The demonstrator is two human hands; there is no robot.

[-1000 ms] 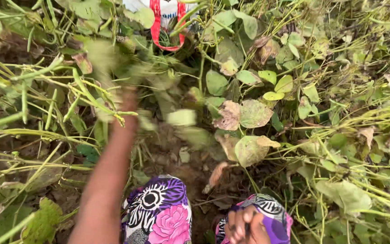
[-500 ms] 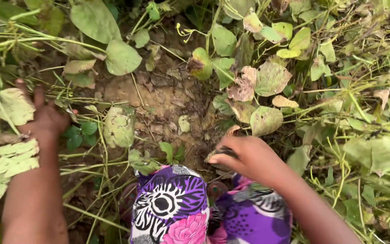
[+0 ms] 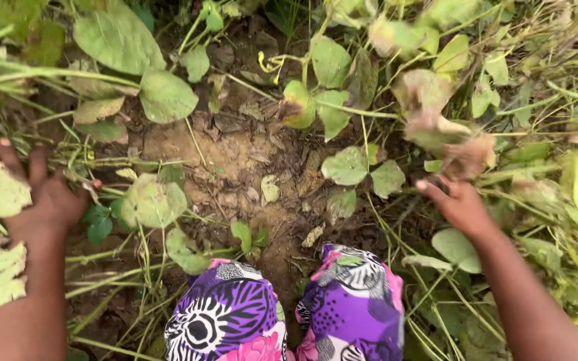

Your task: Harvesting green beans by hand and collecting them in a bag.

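Bare brown soil patch (image 3: 235,157) in the middle of a field, ringed by green vines and leaves, some yellowed and dry. Person looks straight down, purple-patterned fabric (image 3: 282,314) over both knees at the bottom edge. Left hand (image 3: 45,197) is pressed into the green stems (image 3: 112,164) at the left edge of the patch, fingers spread wide, thumb hooked by a stem, not clearly gripping. Right hand (image 3: 459,204) reaches into the foliage on the right, fingers partly curled just under a clump of withered brown leaves (image 3: 449,144); touching or just short of them, can't tell, nothing clearly held. Progress read: centre ground is open with only a few small leaves on it, dense growth on both sides untouched, so clearing looks partial, bulk of the vines left
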